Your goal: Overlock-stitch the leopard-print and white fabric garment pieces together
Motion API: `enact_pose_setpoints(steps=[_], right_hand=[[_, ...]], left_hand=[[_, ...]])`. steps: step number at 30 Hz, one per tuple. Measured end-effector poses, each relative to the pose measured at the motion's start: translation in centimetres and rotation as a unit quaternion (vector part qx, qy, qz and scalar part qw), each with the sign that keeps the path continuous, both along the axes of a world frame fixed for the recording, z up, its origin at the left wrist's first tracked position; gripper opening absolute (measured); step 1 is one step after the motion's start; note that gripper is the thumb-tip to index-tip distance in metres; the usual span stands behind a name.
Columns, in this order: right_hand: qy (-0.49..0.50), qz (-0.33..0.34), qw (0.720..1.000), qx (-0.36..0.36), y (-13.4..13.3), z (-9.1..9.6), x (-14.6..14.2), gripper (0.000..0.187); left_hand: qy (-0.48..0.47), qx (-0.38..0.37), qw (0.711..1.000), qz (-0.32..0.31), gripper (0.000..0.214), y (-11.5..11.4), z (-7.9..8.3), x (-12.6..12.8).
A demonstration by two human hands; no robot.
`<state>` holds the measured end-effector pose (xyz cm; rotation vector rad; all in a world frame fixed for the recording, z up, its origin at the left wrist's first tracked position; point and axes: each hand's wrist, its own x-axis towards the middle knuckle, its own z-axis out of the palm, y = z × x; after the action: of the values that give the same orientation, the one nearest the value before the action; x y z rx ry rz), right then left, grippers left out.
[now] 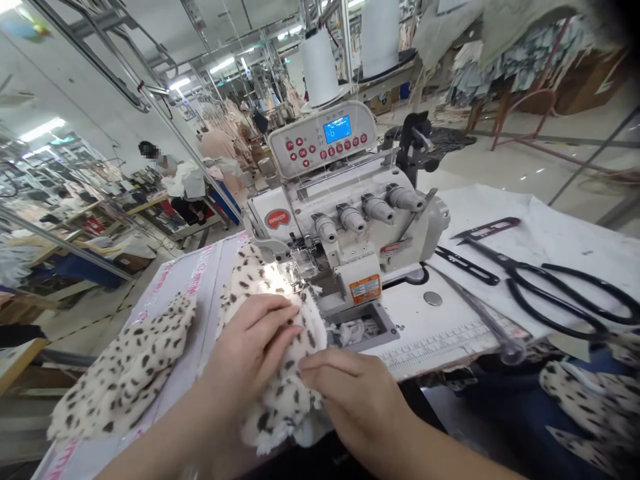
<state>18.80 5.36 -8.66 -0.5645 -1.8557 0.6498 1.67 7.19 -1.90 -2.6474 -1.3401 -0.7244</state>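
A fluffy cream fabric with dark spots (280,393) lies on the sewing table and runs under the presser foot (300,267) of a white overlock machine (345,207). My left hand (253,340) lies flat on the fabric, fingers stretched toward the foot. My right hand (357,393) pinches the fabric's right edge with thumb and fingers pressed together, just in front of the machine's opening.
Another spotted fabric piece (125,367) hangs off the table's left. Large black scissors (560,287) and thread snips (487,230) lie on white cloth at right. More spotted fabric (590,400) sits lower right. A person sits at a far workstation (170,173).
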Motion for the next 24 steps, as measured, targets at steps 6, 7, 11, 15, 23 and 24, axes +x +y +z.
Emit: enact_pose_setpoints(steps=[6,7,11,15,23,24], right_hand=[[0.058,0.036,0.996,-0.057,-0.4,0.7,0.4,0.036],[0.069,0.033,0.996,-0.054,-0.5,0.5,0.3,0.037],[0.097,0.027,0.993,-0.053,-0.5,0.0,0.1,0.038],[0.086,0.035,0.994,-0.06,-0.3,0.3,0.2,0.04],[0.069,0.04,0.993,-0.084,0.5,0.2,0.2,0.038],[0.065,0.038,0.994,-0.085,0.7,0.2,0.1,0.037]], left_hand=[[-0.069,-0.019,0.993,0.09,0.024,0.3,-0.9,-1.9],[-0.064,-0.026,0.992,0.101,0.025,0.3,-1.0,-2.2],[-0.045,-0.06,0.992,0.099,0.024,0.2,-0.9,-2.3],[-0.05,-0.067,0.995,0.057,0.017,0.3,-0.7,-1.9],[-0.017,-0.141,0.989,0.03,0.017,1.8,0.3,-2.6],[-0.015,-0.149,0.988,0.026,0.017,2.1,0.5,-2.7]])
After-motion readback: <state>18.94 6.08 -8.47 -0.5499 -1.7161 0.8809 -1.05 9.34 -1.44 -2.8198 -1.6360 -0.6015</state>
